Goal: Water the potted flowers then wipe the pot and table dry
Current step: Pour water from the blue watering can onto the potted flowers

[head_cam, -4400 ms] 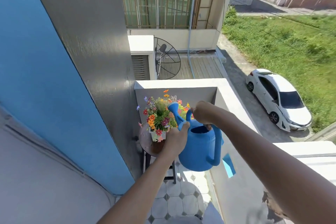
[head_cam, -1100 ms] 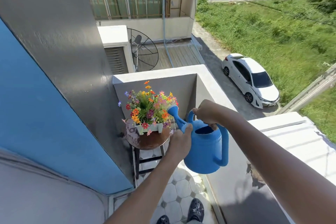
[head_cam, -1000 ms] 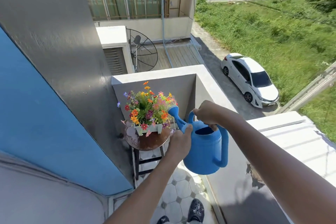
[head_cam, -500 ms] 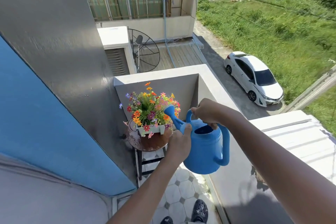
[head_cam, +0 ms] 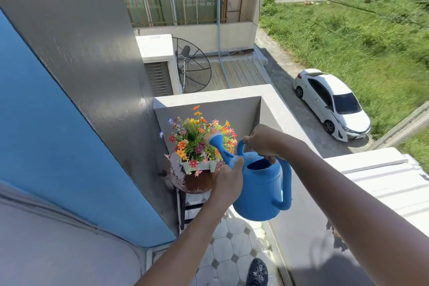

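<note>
The blue can [head_cam: 260,189] hangs in the air just right of the flowers [head_cam: 197,139], its spout running up and left so the rose sits over the far blooms. The right hand [head_cam: 264,141] curls its fingers round the top handle. The left hand [head_cam: 228,180] cups the can's left side at the spout's base, thumb laid along it. The white pot [head_cam: 202,166] stands on a round brown table [head_cam: 191,182] against the grey wall [head_cam: 97,58], with a dark shoe [head_cam: 257,271] on the near tiles.
</note>
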Available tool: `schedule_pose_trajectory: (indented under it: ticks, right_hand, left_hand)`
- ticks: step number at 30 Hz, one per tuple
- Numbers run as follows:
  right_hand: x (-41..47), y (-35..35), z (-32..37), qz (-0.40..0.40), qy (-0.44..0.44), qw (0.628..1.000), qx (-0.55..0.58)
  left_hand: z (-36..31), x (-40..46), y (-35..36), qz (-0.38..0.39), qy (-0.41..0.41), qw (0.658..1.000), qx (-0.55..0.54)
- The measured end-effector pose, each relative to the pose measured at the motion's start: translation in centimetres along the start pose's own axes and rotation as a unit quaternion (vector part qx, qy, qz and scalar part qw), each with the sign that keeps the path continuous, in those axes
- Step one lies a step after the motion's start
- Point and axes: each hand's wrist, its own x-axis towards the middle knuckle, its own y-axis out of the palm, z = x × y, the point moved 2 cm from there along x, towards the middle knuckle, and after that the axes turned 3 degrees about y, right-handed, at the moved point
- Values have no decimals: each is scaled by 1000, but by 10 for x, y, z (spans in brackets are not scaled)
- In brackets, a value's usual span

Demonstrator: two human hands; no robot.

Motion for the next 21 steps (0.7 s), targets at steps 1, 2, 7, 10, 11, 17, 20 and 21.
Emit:
schedule_pose_trajectory:
  ticks: [1,2,7,10,11,17,20,21]
  right_hand:
    - [1,0,1,-1,-1,1000,-1]
    - [1,0,2,-4,-2,1000,-1]
    - [5,-3,10,-17,-9,1000,-15]
    - [4,-7,20,-17,-17,1000,-18]
    - [4,-8,24,-14,-18,1000,-17]
    - [10,-3,40,-18,-26,999,7]
    - [13,-2,43,-22,-24,999,11]
    - [13,-3,44,-23,-25,999,10]
  left_hand:
    - [1,2,0,0,0,1000,-2]
    - [0,3,-1,0,1,1000,-5]
    - [0,10,-5,-4,5,1000,1]
    - [-3,11,-10,-10,6,1000,-13]
    - [-4,11,-12,-11,7,1000,-18]
    - [-5,23,-33,-37,10,999,-6]
    - [-5,27,-39,-40,25,999,7]
    - [-5,27,-40,-39,26,999,8]
